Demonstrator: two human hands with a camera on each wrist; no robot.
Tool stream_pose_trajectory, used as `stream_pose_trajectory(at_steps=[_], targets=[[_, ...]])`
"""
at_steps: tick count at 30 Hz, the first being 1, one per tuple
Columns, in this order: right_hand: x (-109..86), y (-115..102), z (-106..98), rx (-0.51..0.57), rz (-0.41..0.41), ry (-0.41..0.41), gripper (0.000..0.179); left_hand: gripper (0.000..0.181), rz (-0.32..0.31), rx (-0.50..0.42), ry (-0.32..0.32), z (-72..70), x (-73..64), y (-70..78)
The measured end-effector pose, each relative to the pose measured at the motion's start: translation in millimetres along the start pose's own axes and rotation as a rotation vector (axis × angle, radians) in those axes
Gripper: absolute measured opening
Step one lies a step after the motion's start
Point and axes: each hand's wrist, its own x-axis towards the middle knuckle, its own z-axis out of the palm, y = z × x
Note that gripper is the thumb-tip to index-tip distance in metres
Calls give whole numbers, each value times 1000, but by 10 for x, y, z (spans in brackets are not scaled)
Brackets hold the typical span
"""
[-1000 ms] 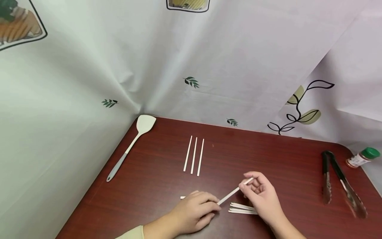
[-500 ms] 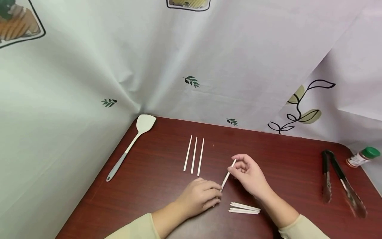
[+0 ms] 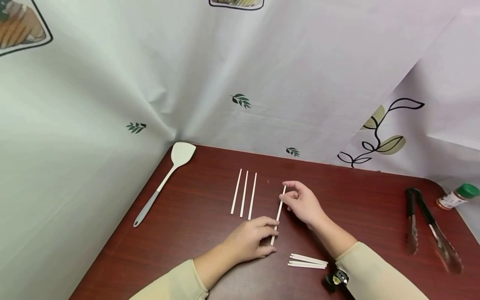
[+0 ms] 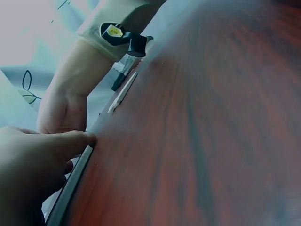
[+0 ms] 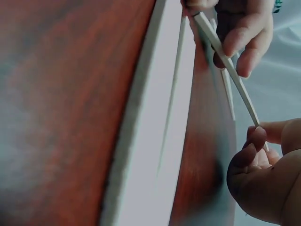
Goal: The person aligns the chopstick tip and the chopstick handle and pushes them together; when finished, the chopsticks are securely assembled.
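A slim white chopstick (image 3: 279, 211) slants between both hands, right of three chopsticks laid out side by side (image 3: 243, 193). My right hand (image 3: 303, 204) pinches its far, thinner end between thumb and fingertips. With fingers and thumb bent at its near, thicker end, my left hand (image 3: 252, 238) holds it as well. In the right wrist view the same chopstick (image 5: 235, 80) runs from the left hand (image 5: 249, 37) to the right hand (image 5: 268, 174). Near the right forearm lies a small pile of white chopsticks (image 3: 307, 261).
A white spatula with a grey handle (image 3: 165, 183) lies along the left edge of the dark red table (image 3: 157, 258). At the right are black-handled tongs (image 3: 431, 225) and a green-capped bottle (image 3: 457, 196). Patterned white cloth (image 3: 300, 83) hangs behind.
Both hands have moved away from the person, the right hand also leftward. The chopstick has turned from a diagonal slant to nearly in line with the three laid out. The pile has come fully into sight.
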Motion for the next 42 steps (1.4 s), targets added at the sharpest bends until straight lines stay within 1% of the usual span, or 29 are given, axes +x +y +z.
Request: stream_pose_trajectory(at_steps=[3,4,7,9,11,13,15,18,21,25,30,33,36,42], targets=[[54,8,19,-43,-10,7,44,33,-37,28,-24,-7,15,-7],[72,11,26,-79,-21,6,45,32,-45,50,-29,-11,21,-8],[124,5,44,-224,-72,-16,53,31,-66,129,-38,-28,33,-6],[160,-2,50,-352,-117,-49,61,31,-74,179,-36,-35,40,-4],[193,-10,55,-465,-163,-91,70,32,-90,205,-40,-45,42,2],[225,-19,62,-546,-196,-133,74,32,-104,214,-48,-48,39,5],[254,-30,76,-605,-222,-164,76,31,-125,217,-62,-60,35,10],[302,-49,105,-645,-217,-196,78,29,-157,232,-77,-70,25,2],[355,-70,135,-675,-202,-214,80,27,-186,254,-71,-86,23,-14],[419,-115,169,-698,-172,-219,81,26,-210,272,-62,-109,28,-52],[474,-165,196,-734,-150,-215,81,23,-233,278,-79,-140,42,-108],[520,-168,205,-745,-144,-207,80,22,-242,273,-85,-152,51,-147],[567,-171,205,-758,-114,-197,80,22,-245,265,-86,-151,58,-182],[614,-192,220,-808,-71,-201,82,21,-231,286,-46,-128,39,-224]])
